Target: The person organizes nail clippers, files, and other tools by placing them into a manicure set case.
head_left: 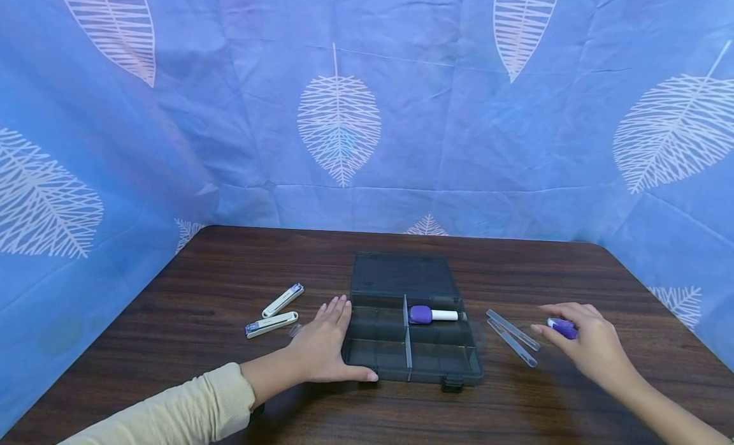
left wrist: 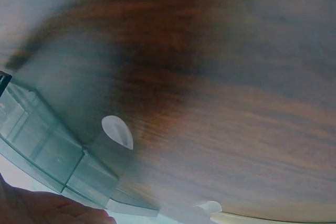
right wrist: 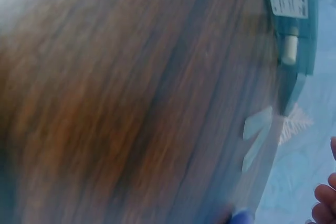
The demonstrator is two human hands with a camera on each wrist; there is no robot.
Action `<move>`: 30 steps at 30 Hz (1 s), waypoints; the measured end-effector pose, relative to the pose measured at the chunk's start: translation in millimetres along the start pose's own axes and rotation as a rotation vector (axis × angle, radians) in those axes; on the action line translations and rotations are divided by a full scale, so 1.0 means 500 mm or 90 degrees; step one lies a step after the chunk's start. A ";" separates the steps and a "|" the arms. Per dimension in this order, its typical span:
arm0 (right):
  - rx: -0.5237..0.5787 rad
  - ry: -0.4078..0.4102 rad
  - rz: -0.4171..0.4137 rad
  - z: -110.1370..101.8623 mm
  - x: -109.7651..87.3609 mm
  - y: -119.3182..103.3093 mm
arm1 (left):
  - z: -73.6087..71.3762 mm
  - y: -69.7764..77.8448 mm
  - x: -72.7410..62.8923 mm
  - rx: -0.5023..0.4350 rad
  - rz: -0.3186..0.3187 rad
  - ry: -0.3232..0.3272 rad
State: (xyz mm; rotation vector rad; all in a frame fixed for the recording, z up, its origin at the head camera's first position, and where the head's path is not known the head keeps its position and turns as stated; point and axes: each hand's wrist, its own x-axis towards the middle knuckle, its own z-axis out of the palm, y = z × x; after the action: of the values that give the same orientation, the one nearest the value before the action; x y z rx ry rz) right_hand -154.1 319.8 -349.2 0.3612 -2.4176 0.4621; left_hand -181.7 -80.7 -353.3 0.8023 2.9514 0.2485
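My left hand [head_left: 322,346] lies along the left side of a dark translucent divided box [head_left: 375,352], its fingers straight and its thumb at the front edge. The box stands open with its lid [head_left: 401,273] laid back. In its back right compartment is a purple nail polish bottle [head_left: 421,315] with a white cap. To the right, my right hand [head_left: 593,346] curves loosely around a second purple bottle [head_left: 564,328]. Thumb and fingers are spread apart on either side of it, and the hand hides its right end. In the right wrist view, this purple bottle [right wrist: 242,217] barely shows.
Two cream nail clippers [head_left: 282,300] lie left of the box. A small clear piece [head_left: 295,330] is beside my left fingers. Two clear strips [head_left: 514,342] lie between the box and my right hand. A blue leaf-patterned cloth [head_left: 413,132] hangs behind the brown table [head_left: 275,254].
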 end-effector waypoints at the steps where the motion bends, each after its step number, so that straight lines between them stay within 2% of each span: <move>1: 0.002 0.000 0.007 -0.003 -0.001 0.006 | 0.000 0.000 0.000 0.001 0.000 -0.001; 4: 0.005 -0.002 0.030 -0.012 -0.007 0.022 | 0.000 0.000 0.001 0.004 -0.001 -0.001; 8: -0.006 -0.034 0.074 -0.022 -0.021 0.039 | 0.001 0.001 0.001 0.006 0.000 0.000; 20: -0.076 -0.154 0.167 -0.037 -0.054 0.104 | 0.001 0.001 0.000 0.011 -0.001 0.003; 30: -0.094 -0.279 0.235 -0.045 -0.061 0.154 | 0.000 0.002 0.000 0.009 -0.002 0.001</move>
State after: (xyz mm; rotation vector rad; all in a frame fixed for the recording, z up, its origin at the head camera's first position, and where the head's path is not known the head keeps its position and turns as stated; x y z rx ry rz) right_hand -146.9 402.6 -370.3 -0.0631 -2.9424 0.3862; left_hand -181.2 -79.9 -353.2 0.7992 2.9591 0.2274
